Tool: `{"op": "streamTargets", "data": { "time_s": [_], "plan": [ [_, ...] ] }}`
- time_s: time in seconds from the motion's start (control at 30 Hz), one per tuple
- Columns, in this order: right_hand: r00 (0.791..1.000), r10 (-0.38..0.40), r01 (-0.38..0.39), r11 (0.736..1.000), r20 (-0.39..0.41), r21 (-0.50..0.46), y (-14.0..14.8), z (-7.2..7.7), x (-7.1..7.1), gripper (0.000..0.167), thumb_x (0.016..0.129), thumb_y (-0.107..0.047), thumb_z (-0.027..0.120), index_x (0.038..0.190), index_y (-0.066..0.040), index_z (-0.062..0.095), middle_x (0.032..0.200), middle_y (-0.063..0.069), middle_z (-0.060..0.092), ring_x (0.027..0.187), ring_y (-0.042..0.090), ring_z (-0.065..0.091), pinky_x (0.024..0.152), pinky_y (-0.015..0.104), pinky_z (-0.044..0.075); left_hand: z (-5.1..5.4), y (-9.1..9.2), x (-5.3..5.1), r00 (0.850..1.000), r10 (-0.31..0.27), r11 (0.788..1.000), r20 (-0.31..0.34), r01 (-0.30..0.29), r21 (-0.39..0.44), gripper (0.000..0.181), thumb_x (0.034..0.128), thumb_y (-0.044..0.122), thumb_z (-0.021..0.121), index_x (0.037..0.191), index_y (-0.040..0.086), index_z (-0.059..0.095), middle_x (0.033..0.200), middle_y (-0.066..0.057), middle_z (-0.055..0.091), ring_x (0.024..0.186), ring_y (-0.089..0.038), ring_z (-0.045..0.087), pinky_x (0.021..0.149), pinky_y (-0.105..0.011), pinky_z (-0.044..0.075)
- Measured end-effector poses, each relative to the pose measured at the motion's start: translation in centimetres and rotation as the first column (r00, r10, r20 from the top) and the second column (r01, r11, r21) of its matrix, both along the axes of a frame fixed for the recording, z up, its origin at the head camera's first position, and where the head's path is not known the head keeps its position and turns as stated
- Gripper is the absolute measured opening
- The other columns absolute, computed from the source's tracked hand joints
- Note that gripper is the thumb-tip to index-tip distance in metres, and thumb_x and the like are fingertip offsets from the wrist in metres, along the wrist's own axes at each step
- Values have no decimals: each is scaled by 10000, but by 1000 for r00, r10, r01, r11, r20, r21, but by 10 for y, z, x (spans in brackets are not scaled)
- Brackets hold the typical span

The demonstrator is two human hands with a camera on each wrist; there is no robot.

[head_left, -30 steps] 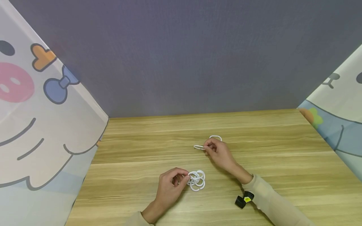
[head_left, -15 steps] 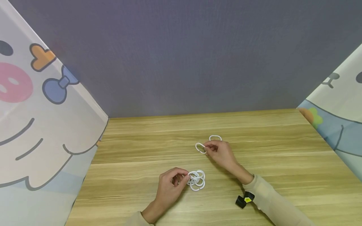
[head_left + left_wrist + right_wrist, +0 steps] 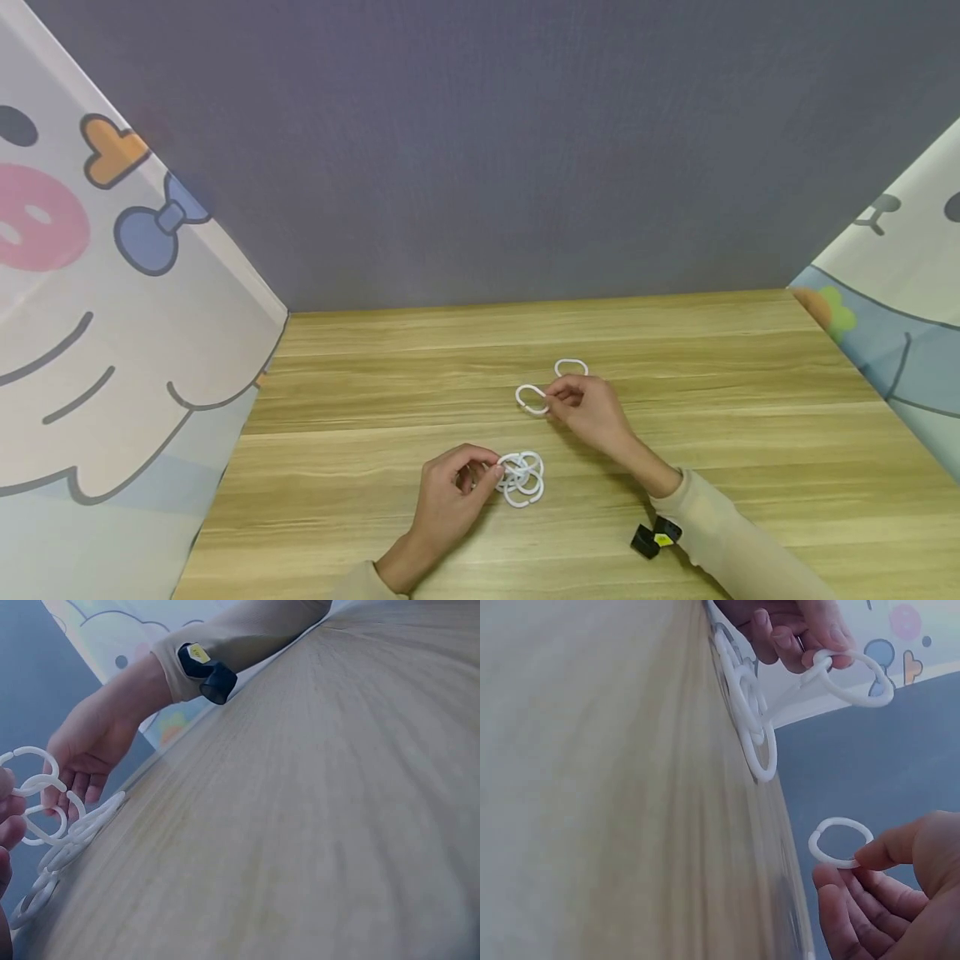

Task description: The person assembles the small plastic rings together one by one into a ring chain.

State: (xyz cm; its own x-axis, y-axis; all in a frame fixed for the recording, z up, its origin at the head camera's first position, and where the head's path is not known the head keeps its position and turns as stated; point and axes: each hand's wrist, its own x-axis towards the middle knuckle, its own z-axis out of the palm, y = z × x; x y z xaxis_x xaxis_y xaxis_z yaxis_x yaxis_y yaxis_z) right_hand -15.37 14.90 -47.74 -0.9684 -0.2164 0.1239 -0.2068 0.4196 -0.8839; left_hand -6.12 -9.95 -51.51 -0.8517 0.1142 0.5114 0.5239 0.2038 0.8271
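Note:
In the head view, my left hand [image 3: 450, 500] pinches one ring of a bunch of linked white plastic curtain rings [image 3: 517, 477]. In the right wrist view, the gripped ring [image 3: 891, 690] stands raised, while the lower rings [image 3: 763, 769] rest on the table. Farther back and to the right, my right hand [image 3: 592, 410] pinches a single white curtain ring [image 3: 517, 398] between thumb and fingers. A small gap shows in this single ring, which is apart from the bunch. Only the tips of my left fingers [image 3: 6, 802] show in the left wrist view.
Another white ring [image 3: 572, 361] lies on the wood-grain table [image 3: 375, 383] just beyond my right hand, partly covered by it. A black device [image 3: 656, 537] sits at my right sleeve. A grey panel [image 3: 480, 167] borders the back, with cartoon-printed sheets [image 3: 187, 333] at both sides.
The single ring in my right hand has turned from nearly edge-on to showing its round opening. My right hand has shifted slightly nearer. My left hand and the bunch stay in place.

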Motion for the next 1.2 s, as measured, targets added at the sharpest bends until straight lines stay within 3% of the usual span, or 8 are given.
{"op": "streamTargets", "data": {
  "time_s": [0.17,0.27,0.4,0.57,0.73,1.2],
  "plan": [
    [1000,-17,19,998,-26,54,1,5,6,55,946,28,800,975,-18,806,868,34,779,756,118,696,686,216,561,1,-1,0,1000,-5,1000,5,5,3,157,907,-57,850,971,78,802,810,-2,751,649,16,533,482,-176,440],
    [1000,-15,15,999,-12,51,2,8,9,10,955,-6,793,951,-13,798,839,21,754,718,82,642,647,211,521,1,-1,0,1000,-9,1000,4,9,9,159,907,-57,849,973,79,800,811,-5,750,652,11,538,484,-178,443],
    [997,12,-11,1000,71,-21,4,11,13,52,973,-10,770,955,39,763,806,71,736,643,116,647,571,231,549,1,0,0,1000,-9,1000,-4,9,13,157,910,-50,854,973,80,795,808,-7,747,652,8,540,483,-175,443],
    [983,24,-5,995,182,-104,5,16,17,47,987,28,727,977,72,739,793,138,741,613,159,678,565,259,591,1,-1,0,1000,-9,1000,-7,9,17,163,902,-64,852,965,73,791,801,-9,744,645,12,532,480,-173,439],
    [972,38,-5,990,233,-142,6,21,21,94,1009,10,717,998,104,710,780,163,745,595,158,678,533,262,579,0,-1,0,1000,-6,1000,3,6,18,174,905,-63,853,965,90,795,801,-8,744,646,15,532,483,-177,442],
    [959,175,-117,961,223,-251,6,38,40,207,1019,14,666,1036,214,615,823,325,708,589,128,684,548,288,616,0,0,0,1000,-7,1000,1,7,29,206,891,-88,859,964,91,789,792,-13,737,645,10,532,472,-175,433]
  ]
}}
